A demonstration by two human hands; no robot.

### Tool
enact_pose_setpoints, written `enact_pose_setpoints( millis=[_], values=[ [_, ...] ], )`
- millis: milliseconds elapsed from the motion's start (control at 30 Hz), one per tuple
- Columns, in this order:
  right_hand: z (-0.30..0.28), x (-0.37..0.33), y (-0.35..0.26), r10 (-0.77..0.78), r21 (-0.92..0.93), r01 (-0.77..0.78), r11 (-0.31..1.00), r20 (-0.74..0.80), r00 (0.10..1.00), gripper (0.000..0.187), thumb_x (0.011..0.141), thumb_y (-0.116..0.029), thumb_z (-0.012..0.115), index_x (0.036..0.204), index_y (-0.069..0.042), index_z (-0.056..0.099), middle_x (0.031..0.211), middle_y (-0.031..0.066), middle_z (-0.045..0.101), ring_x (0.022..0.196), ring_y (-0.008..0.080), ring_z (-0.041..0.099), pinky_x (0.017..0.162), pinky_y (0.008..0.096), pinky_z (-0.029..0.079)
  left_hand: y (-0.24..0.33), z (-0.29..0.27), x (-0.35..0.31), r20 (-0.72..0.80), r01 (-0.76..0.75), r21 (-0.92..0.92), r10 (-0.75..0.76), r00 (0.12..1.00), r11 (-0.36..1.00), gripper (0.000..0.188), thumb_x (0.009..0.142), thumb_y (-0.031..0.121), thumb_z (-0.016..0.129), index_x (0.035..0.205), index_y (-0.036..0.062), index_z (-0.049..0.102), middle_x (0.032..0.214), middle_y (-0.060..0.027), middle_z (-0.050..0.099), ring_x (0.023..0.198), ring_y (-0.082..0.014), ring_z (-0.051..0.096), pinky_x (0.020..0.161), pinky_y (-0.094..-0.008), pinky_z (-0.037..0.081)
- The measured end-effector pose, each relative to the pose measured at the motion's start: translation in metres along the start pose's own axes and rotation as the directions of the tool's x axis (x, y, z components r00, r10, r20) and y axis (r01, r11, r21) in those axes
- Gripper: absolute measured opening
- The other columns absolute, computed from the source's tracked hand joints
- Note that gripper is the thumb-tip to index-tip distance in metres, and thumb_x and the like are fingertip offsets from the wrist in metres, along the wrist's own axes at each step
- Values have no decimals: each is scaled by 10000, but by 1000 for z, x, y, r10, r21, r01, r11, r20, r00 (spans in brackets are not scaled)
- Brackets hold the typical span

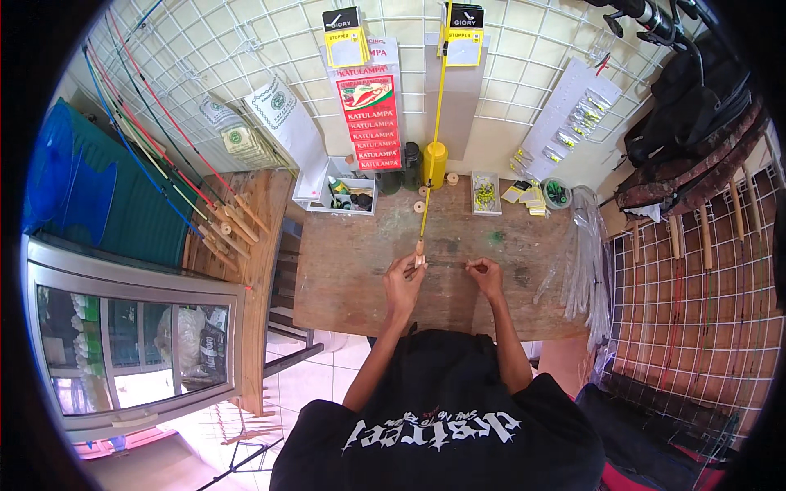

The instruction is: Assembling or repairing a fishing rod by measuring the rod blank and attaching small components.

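Over the wooden table (344, 303), my left hand (402, 284) is closed round the pale wooden handle of a yellow fishing rod (438, 123). The rod points away from me, up past the wall grid. A pale, spool-like piece (420, 260) shows at the fingers of that hand. To the right, my right hand (489, 279) is pinched at its fingertips, apart from the rod. A thin dark strand (446, 263) seems to run between the two hands; its ends are hidden in the fingers.
Behind the hands stand a white box (360, 209) of small bottles, a yellow bottle (435, 164) and a small tray (486, 196) of yellow-green pieces. Clear plastic sleeves (588, 254) hang over the right edge. More rods (176, 164) lean at left beside a glass-fronted cabinet (237, 344).
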State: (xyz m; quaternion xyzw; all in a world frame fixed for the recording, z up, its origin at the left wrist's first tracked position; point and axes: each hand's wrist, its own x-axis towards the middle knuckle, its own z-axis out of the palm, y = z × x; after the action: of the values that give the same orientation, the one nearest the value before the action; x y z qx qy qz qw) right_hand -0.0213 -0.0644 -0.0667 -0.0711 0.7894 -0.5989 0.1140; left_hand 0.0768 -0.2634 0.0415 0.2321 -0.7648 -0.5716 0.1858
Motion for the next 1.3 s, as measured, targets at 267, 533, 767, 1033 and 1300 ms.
enact_pose_setpoints(
  millis=[267,533,767,1033,1300],
  values=[
    [-7,0,-33,108,146,-118,982,75,991,115,848,-74,692,934,-5,660,798,60,692,735,110,647,684,248,498,1,1,1,7,-1,-7,2,1000,1000,301,818,23,692,1110,-36,647,1024,-191,648,902,-246,686,789,-314,572],
    [-15,-2,-68,201,319,-299,900,305,931,279,867,-87,663,1119,24,618,826,82,694,771,140,678,726,249,498,-6,0,0,1,-10,-14,10,1000,1000,303,818,26,694,1110,-38,647,1034,-194,645,896,-251,687,778,-317,574],
    [-21,-7,-87,127,92,-139,986,126,984,373,860,-73,661,1218,-18,572,743,63,712,733,85,644,690,238,453,-10,1,0,-7,-17,-35,17,1000,999,299,817,25,698,1107,-32,651,1008,-190,649,891,-243,688,772,-314,576],
    [-19,-11,-97,-5,-178,2,984,-14,1000,311,864,-22,606,1168,-24,540,743,109,706,711,99,641,667,255,470,-7,1,1,1,-22,-36,22,1000,999,305,816,14,697,1112,-38,646,1003,-188,651,891,-235,686,770,-310,574],
    [-17,-10,-91,70,106,-80,991,91,993,301,822,-13,677,1109,10,589,759,99,710,715,93,646,647,212,481,-5,0,0,8,-8,-36,8,1000,999,301,820,19,695,1112,-38,647,1012,-188,653,897,-235,684,778,-310,571]
  ],
)
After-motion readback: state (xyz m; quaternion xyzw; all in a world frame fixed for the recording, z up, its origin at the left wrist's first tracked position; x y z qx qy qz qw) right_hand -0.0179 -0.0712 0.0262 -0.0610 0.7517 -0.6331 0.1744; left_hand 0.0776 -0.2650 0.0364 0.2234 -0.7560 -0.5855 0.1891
